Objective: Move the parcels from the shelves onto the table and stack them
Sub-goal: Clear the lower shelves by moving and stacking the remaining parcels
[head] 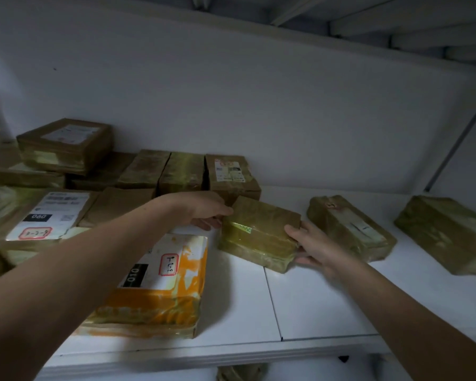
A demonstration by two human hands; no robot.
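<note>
A small brown parcel point(259, 232) wrapped in clear tape lies on the white shelf point(313, 303), near its middle. My left hand point(206, 211) grips its left end, thumb on top and fingers below. My right hand point(312, 244) holds its right end, thumb against the side and fingers curled under. An orange and white parcel point(160, 281) marked 010 lies flat under my left forearm. Two taped brown parcels point(349, 226) point(445, 232) lie to the right. Several more brown parcels point(184, 171) stand in a row at the back.
At the left, stacked parcels point(63, 145) and a labelled flat one point(47, 215) crowd the shelf. The white back wall point(259, 105) and an upper shelf's underside point(368, 23) close the space above. A parcel point(242, 372) shows on the level below.
</note>
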